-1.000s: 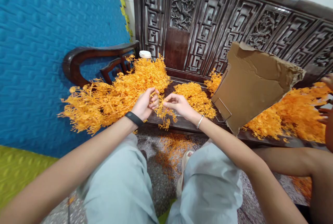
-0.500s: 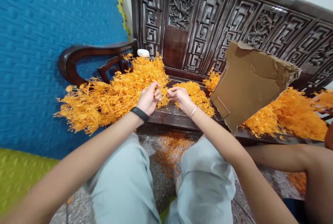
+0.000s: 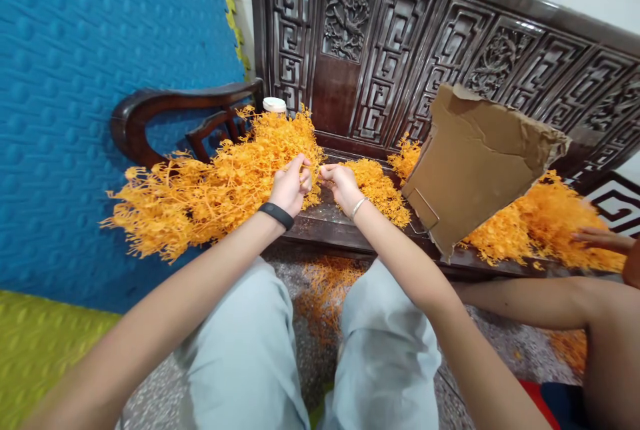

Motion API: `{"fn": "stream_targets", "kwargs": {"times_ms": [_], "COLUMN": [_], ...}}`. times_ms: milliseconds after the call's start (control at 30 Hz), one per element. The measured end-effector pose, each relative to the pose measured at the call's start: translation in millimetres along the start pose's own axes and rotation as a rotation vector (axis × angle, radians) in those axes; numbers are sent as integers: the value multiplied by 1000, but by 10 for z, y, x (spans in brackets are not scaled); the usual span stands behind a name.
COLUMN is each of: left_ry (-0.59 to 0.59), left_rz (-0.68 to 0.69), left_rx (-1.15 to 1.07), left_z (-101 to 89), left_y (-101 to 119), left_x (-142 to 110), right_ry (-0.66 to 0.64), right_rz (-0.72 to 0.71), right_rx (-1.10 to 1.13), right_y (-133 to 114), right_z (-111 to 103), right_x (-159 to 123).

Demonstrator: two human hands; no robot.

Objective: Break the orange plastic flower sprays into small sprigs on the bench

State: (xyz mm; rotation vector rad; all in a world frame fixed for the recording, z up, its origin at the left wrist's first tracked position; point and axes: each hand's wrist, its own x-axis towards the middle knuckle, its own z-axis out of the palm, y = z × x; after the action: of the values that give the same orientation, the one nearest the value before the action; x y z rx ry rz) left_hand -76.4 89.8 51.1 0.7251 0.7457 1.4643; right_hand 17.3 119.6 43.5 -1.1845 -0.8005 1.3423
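My left hand (image 3: 293,189), with a dark band at the wrist, is closed on an orange plastic flower sprig (image 3: 315,180) that is partly hidden by the fingers. Close by on the right, my right hand (image 3: 344,189) pinches at the same sprig with thumb and fingertips. Beyond and left of my hands spreads a large heap of branching orange plastic sprigs (image 3: 215,200). A smaller pile of orange pieces (image 3: 383,193) lies on the dark wooden bench (image 3: 325,233), just right of my right hand.
A bent cardboard sheet (image 3: 485,170) stands on the bench beside a thin wire frame (image 3: 425,207). Past it, a co-worker's hand (image 3: 603,240) reaches over another orange heap (image 3: 565,217). A white round lid (image 3: 274,105) sits near the curved armrest (image 3: 175,102). Orange bits (image 3: 325,297) litter the floor.
The sprig hanging between my hands has been drawn up, and both hands have moved slightly upward and closer together. The co-worker's hand left the view's edge and came back over the right heap.
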Motion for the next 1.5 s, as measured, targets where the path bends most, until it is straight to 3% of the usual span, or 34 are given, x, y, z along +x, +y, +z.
{"fn": "stream_targets", "kwargs": {"times_ms": [267, 433, 567, 633, 767, 967, 1167, 1300, 1367, 1500], "left_ry": [36, 95, 54, -22, -85, -180, -216, -215, -214, -208], "left_rz": [23, -12, -175, -146, -175, -245, -258, -248, -243, -249], "left_rx": [-8, 20, 74, 85, 100, -34, -85, -107, -125, -150], "left_z": [1, 12, 28, 19, -73, -217, -208, -189, -178, -150], "left_y": [-6, 3, 34, 63, 133, 263, 308, 296, 289, 275], "left_x": [36, -3, -217, -316, -373, -342, -358, -335, -320, -294], "right_ry": [54, 214, 481, 557, 625, 659, 512, 269, 45, -626], "right_rz": [51, -28, -214, -304, -329, -317, -275, -219, -174, -65], "right_rx": [45, 27, -12, -58, -119, -209, -304, -357, -381, -363], "right_y": [83, 69, -57, -38, 128, 194, 145, 106, 82, 40], "right_z": [121, 174, -240, -537, -988, -1279, -1311, -1123, -999, -764], "right_x": [109, 343, 635, 748, 896, 936, 813, 655, 511, 133]}}
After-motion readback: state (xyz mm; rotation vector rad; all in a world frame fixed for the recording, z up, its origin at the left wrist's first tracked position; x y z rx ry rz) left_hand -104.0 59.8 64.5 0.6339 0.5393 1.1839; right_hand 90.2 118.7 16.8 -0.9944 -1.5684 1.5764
